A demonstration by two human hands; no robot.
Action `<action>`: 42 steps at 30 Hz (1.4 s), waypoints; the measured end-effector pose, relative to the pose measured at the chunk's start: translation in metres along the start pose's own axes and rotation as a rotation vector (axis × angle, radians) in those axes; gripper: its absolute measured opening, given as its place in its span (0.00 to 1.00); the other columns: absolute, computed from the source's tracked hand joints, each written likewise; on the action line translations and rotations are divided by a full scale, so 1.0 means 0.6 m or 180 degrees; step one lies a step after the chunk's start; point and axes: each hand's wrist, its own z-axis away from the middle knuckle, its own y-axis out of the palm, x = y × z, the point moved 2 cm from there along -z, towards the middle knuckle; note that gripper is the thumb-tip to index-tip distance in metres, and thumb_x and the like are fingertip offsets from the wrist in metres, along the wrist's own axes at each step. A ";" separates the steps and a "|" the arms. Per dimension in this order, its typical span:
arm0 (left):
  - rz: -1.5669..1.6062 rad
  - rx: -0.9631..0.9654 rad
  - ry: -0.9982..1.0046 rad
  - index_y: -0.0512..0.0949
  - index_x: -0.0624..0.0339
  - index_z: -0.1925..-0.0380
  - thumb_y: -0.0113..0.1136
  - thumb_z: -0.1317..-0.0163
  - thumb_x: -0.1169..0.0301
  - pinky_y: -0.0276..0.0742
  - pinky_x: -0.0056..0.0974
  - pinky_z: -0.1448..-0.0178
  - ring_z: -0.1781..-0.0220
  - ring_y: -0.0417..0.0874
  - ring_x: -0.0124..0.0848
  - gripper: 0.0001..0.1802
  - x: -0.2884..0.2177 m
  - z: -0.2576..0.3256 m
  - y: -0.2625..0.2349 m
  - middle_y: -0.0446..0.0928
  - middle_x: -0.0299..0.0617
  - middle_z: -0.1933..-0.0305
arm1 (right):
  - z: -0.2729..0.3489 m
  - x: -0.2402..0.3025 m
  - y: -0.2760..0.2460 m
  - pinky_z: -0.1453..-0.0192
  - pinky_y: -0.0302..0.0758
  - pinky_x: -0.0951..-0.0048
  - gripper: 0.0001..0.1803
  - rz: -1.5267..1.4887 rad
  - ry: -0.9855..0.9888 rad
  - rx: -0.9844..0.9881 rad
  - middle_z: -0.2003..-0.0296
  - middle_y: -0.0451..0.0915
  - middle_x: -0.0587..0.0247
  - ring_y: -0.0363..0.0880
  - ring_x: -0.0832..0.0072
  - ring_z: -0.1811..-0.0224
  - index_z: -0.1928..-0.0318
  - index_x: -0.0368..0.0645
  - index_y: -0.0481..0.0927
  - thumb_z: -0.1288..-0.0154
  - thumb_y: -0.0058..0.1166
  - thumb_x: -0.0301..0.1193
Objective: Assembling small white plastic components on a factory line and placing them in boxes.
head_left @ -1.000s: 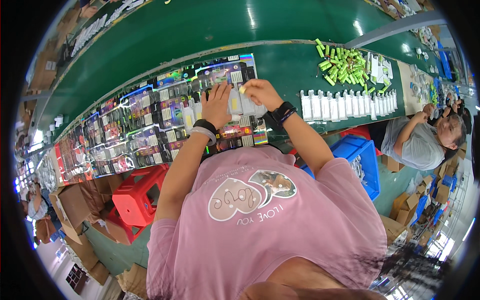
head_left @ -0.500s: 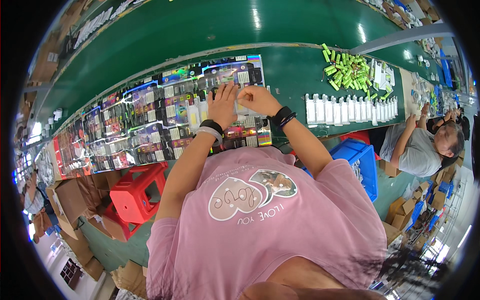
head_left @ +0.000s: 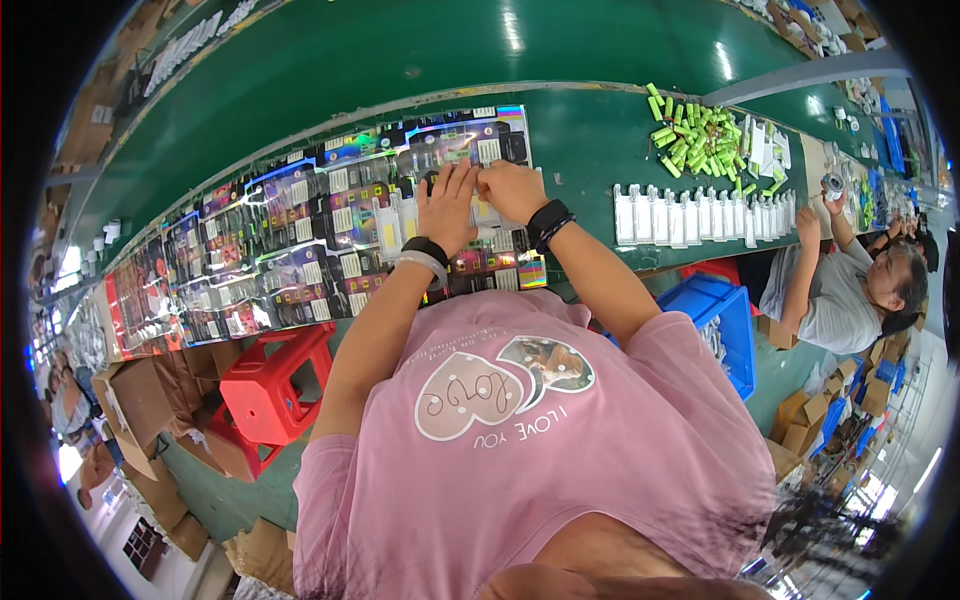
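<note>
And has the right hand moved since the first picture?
Yes: the right hand has moved left, inward from the right edge of the shiny printed sheeting, closer to the left hand.

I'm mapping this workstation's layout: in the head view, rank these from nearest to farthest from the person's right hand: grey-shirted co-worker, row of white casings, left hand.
1. Left hand: immediately left of the right hand.
2. Row of white casings: off to the right.
3. Grey-shirted co-worker: far right, beyond the casings.
</note>
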 end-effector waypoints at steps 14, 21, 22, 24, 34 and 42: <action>0.0028 0.0070 -0.0020 0.54 0.48 0.33 0.72 0.61 0.65 0.45 0.57 0.27 0.25 0.49 0.37 0.53 0.000 0.002 -0.005 0.49 0.35 0.26 | 0.028 -0.001 -0.016 0.64 0.76 0.61 0.04 -0.0306 0.0107 -0.0075 0.68 0.75 0.66 0.79 0.63 0.64 0.72 0.51 0.78 0.46 0.58 0.34; 0.0145 0.0006 0.0005 0.55 0.49 0.33 0.72 0.61 0.66 0.45 0.58 0.28 0.25 0.49 0.38 0.53 0.003 0.002 -0.001 0.49 0.35 0.26 | 0.013 0.002 -0.004 0.64 0.76 0.60 0.03 -0.0147 0.0107 -0.0212 0.67 0.77 0.65 0.80 0.63 0.65 0.73 0.51 0.79 0.47 0.58 0.33; 0.0171 -0.0033 0.0018 0.55 0.49 0.33 0.72 0.62 0.66 0.45 0.58 0.28 0.25 0.50 0.38 0.52 0.003 0.003 -0.002 0.49 0.35 0.27 | 0.009 0.002 -0.003 0.65 0.76 0.60 0.03 -0.0061 0.0066 -0.0099 0.67 0.77 0.64 0.80 0.62 0.65 0.73 0.49 0.79 0.48 0.58 0.33; 0.0203 -0.0076 0.0028 0.55 0.49 0.33 0.72 0.62 0.66 0.45 0.58 0.28 0.25 0.50 0.38 0.52 0.002 0.003 -0.002 0.50 0.35 0.27 | 0.002 0.001 -0.003 0.65 0.76 0.60 0.03 0.0031 0.0024 0.0018 0.67 0.77 0.63 0.81 0.62 0.65 0.73 0.48 0.79 0.48 0.58 0.32; 0.0148 -0.0044 0.0016 0.55 0.48 0.33 0.73 0.62 0.65 0.45 0.58 0.28 0.25 0.49 0.38 0.53 0.007 0.004 0.001 0.50 0.35 0.27 | 0.027 0.000 -0.023 0.69 0.75 0.64 0.08 -0.0385 -0.0887 0.0155 0.70 0.76 0.57 0.78 0.63 0.73 0.67 0.39 0.77 0.47 0.57 0.28; 0.0061 -0.0079 0.0035 0.55 0.49 0.33 0.72 0.62 0.65 0.44 0.58 0.28 0.25 0.49 0.37 0.53 0.006 0.002 0.003 0.49 0.35 0.27 | 0.058 -0.033 -0.035 0.78 0.68 0.77 0.05 -0.4909 0.0964 0.1281 0.74 0.75 0.67 0.74 0.80 0.75 0.64 0.40 0.76 0.43 0.53 0.23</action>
